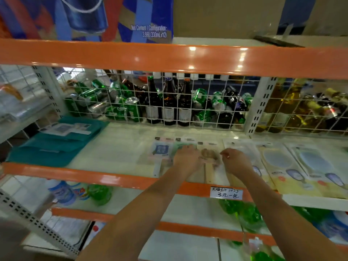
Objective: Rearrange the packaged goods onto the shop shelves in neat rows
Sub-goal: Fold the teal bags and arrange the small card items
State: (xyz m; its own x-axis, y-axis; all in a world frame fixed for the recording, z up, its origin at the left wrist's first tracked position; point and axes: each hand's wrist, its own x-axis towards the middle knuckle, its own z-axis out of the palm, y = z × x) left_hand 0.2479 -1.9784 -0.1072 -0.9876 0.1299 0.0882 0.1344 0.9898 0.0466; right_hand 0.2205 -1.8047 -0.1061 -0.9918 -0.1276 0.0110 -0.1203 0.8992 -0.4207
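On the white middle shelf [116,147] lie flat clear packets. My left hand [185,157] rests with its fingers on a packet with a green and blue label [163,150]. My right hand [235,159] has its fingers curled at the right edge of a clear packet holding a brush-like item with a wooden handle [209,159], which lies between both hands. Packets of hand mirrors [293,166] lie in a row to the right. A stack of teal cloth packs [56,142] lies on the left of the same shelf.
A white wire grid [169,102] backs the shelf; behind it are green cans and brown bottles. An orange beam [169,59] runs overhead with a blue carton [113,17] above. A handwritten price tag [226,193] hangs on the front rail. Green bottles sit on the lower shelves.
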